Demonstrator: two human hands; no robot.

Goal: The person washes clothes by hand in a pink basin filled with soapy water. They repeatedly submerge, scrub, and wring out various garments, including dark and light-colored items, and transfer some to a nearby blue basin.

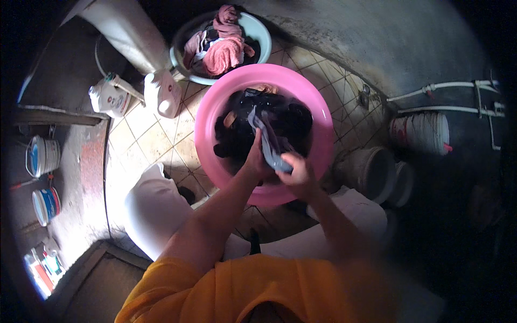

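Observation:
A wet grey cloth [267,139] is stretched between my two hands over a round pink plastic basin [205,125]. My right hand [298,173] grips its lower end, where the fabric is bunched. My left hand [257,158] is on the cloth's left side, thumb pointing up along it; its fingers are partly hidden. Dark wet clothes [236,139] fill the basin beneath, with a peach-coloured piece [264,88] at the far side. Which garment the grey cloth is, I cannot tell.
Behind stands a light blue basin [264,38] with twisted pink cloth [224,54] and other laundry. White plastic jugs [161,95] stand left on the tiled floor [155,139]. Buckets [365,171] stand at right, below white pipes [448,109] on the wall. More buckets [45,156] are at far left.

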